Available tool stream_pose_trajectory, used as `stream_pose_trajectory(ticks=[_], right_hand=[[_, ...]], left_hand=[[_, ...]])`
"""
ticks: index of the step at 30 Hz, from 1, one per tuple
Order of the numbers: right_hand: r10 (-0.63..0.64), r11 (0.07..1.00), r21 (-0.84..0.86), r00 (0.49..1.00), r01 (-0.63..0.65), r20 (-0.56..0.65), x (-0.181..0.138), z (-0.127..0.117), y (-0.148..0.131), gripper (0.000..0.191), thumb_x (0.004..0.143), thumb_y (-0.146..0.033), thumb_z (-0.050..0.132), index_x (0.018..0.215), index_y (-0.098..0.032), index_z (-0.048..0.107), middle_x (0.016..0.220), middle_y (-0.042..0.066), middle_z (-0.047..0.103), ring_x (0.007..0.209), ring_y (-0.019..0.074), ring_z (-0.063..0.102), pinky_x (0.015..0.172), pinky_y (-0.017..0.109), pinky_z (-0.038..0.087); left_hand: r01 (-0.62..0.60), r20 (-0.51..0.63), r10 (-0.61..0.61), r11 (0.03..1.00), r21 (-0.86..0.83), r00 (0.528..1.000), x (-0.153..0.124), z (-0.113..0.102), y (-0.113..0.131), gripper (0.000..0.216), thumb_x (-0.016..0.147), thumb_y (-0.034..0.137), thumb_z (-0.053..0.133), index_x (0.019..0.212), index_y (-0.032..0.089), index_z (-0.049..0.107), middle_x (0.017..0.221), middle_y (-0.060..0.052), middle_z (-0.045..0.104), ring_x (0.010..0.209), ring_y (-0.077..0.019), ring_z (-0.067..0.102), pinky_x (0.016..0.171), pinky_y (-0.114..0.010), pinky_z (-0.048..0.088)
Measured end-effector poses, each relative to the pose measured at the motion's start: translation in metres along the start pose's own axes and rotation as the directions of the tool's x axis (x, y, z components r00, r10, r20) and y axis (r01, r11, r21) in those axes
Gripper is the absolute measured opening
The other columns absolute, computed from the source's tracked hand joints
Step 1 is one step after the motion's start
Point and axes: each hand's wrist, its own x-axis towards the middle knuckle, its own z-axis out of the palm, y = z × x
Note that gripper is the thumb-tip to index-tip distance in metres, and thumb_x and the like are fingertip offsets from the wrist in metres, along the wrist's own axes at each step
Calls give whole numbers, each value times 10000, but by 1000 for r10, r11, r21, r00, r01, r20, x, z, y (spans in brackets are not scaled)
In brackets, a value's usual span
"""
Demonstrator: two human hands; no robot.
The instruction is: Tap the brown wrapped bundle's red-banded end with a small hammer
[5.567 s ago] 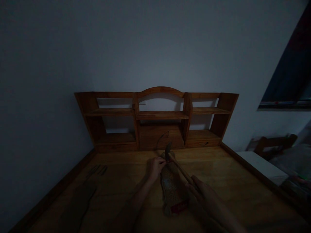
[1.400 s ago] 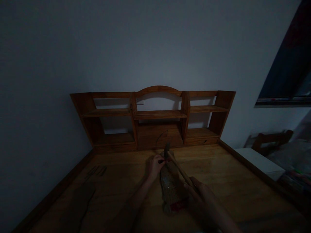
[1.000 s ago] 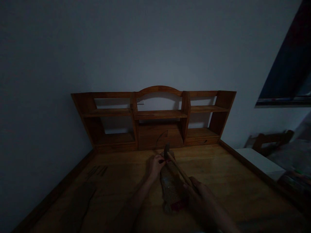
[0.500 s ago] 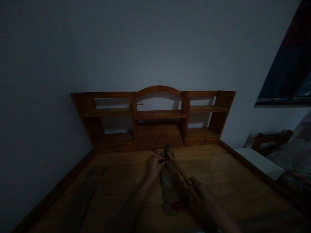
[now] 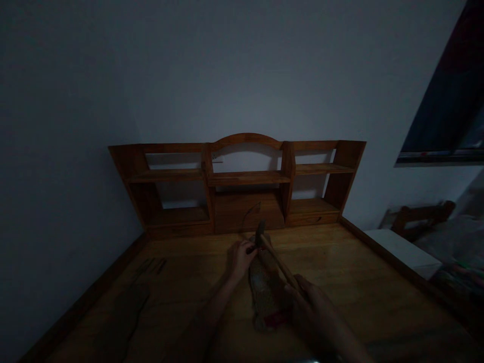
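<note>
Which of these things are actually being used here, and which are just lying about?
In use:
hammer in the right hand
small thing pinched by the left hand, too dark to identify
speckled bundle beneath

Lying about:
shelf unit
dark sticks
chair

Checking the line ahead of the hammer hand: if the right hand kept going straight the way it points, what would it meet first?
Probably the speckled block, just ahead of the right hand along the hammer handle; depth is unclear in the dim light.
</note>
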Motion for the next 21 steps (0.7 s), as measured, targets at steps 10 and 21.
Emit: stream_pose_trajectory(ticks=[10, 21], right_hand=[[30, 997, -70, 999, -31, -21, 0, -1, 4, 533, 966, -521, 342, 1280, -108, 465, 1160, 154, 558, 1075, 252, 538, 890, 349, 406], [13, 999, -33, 1000, -13, -4, 1, 4, 8, 485, 965, -522, 371, 1248, -146, 485, 1154, 125, 568, 1043, 223, 555, 863, 313, 417]], left_hand=[[-57, -15, 57, 998, 14, 998, -1, 11, -22, 153, 853, 349, 616, 896, 229, 701, 947, 44, 626, 903, -110, 558, 843, -257, 405], [-31, -13, 31, 999, -16, 999, 0, 5, -6, 94, 821, 247, 647, 855, 185, 708, 923, 22, 622, 886, -94, 570, 817, -236, 435]])
